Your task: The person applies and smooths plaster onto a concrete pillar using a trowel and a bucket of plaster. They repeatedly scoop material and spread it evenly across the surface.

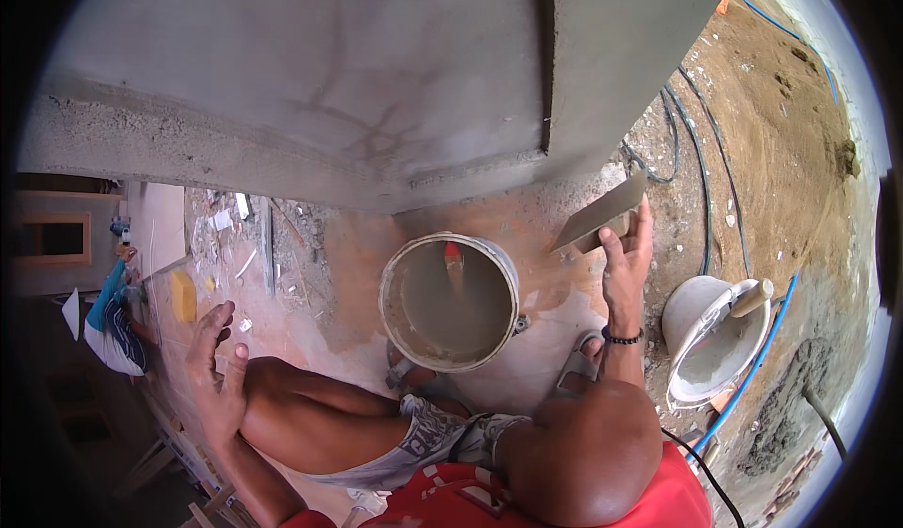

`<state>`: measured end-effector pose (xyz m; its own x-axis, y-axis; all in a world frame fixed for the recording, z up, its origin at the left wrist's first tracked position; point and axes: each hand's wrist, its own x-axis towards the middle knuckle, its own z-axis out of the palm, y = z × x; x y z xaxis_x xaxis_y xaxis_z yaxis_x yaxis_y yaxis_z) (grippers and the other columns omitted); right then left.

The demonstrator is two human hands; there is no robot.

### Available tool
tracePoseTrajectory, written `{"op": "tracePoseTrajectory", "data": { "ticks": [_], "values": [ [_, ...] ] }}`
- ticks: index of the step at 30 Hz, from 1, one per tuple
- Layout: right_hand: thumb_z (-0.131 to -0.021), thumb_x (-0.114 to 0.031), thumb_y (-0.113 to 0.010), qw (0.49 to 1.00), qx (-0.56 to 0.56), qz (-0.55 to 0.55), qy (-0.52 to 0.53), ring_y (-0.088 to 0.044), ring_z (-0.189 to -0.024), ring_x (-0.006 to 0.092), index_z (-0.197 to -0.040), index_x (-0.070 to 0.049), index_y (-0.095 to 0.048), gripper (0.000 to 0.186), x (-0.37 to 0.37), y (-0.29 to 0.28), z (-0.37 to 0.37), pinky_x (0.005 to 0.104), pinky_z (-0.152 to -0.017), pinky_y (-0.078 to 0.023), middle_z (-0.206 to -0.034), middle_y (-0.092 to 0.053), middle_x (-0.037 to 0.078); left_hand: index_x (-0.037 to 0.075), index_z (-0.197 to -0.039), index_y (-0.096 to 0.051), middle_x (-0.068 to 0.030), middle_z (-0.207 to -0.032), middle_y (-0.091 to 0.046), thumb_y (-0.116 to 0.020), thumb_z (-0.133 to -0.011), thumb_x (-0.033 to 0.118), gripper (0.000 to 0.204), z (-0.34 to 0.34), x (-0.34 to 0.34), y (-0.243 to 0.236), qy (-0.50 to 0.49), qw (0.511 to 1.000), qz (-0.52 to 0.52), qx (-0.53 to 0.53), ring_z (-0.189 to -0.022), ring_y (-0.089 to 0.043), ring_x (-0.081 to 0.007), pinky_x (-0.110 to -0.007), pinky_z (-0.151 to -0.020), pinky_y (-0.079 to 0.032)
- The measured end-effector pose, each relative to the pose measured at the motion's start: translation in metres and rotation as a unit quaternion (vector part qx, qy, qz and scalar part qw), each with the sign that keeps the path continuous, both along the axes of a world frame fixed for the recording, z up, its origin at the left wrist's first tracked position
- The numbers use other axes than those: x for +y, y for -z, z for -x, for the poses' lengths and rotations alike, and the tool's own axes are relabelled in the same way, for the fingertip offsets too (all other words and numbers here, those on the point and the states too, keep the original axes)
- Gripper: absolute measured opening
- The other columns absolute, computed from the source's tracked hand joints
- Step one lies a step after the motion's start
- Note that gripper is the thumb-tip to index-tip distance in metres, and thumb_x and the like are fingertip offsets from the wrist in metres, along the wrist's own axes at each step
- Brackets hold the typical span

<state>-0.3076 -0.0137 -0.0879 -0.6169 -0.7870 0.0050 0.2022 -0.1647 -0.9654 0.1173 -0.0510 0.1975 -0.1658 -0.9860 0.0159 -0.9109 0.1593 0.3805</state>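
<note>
My right hand [625, 269] is wrapped round the back of a flat plastering trowel [602, 210], its grey blade tilted up near the wall's lower edge. My left hand [218, 368] hangs in the air beside my left knee, fingers apart, holding nothing. Between my feet and the wall stands a round bucket [385, 302] partly filled with grey, watery mix. A brush [453, 253] with a red end leans inside it, its lower part sunk in the liquid. The grey plastered wall [433, 48] rises in front, with darker damp streaks low down.
At the right sits a white tub [677, 316] with grey residue and a wooden-handled tool [752, 299] across its rim. Dark hoses [701, 180] and a blue pipe [752, 368] cross the ground near wet mortar [795, 406]. Far left, another person [113, 326] bends beside a yellow block [182, 297].
</note>
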Motion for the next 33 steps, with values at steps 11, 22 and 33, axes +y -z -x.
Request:
{"op": "tracePoseTrajectory", "data": {
  "ticks": [11, 22, 33],
  "values": [
    [-0.081, 0.003, -0.057, 0.966, 0.066, -0.118, -0.222, -0.060, -0.106, 0.0125, -0.136, -0.002, -0.055, 0.056, -0.067, -0.032, 0.159, 0.0272, -0.089, -0.049, -0.121, -0.064, 0.003, -0.002, -0.131, -0.059, -0.0204, -0.132, -0.060, -0.063, -0.097, 0.033, 0.050, 0.000, 0.016, -0.013, 0.005, 0.999, 0.022, -0.024, -0.122, -0.057, -0.0330, -0.044, -0.106, -0.042],
    [-0.077, 0.010, -0.061, 0.959, 0.075, -0.042, -0.270, -0.064, -0.099, 0.0153, -0.133, 0.003, -0.058, 0.057, -0.095, -0.056, 0.158, 0.0284, -0.087, -0.052, -0.116, -0.067, 0.007, -0.003, -0.131, -0.059, -0.0210, -0.130, -0.062, -0.063, -0.096, 0.036, 0.053, -0.001, 0.027, -0.018, -0.010, 1.000, 0.021, -0.008, -0.121, -0.057, -0.0328, -0.043, -0.106, -0.042],
    [-0.087, 0.005, -0.061, 0.934, 0.234, 0.203, -0.177, -0.063, -0.113, 0.0235, -0.133, 0.004, -0.055, 0.046, -0.078, -0.197, 0.272, 0.0406, -0.099, -0.049, -0.126, -0.064, 0.014, -0.004, -0.134, -0.056, -0.0197, -0.132, -0.061, -0.060, -0.098, 0.036, 0.054, 0.013, 0.000, -0.009, 0.035, 0.997, 0.019, -0.059, -0.119, -0.058, -0.0305, -0.042, -0.104, -0.042]
  ]
}}
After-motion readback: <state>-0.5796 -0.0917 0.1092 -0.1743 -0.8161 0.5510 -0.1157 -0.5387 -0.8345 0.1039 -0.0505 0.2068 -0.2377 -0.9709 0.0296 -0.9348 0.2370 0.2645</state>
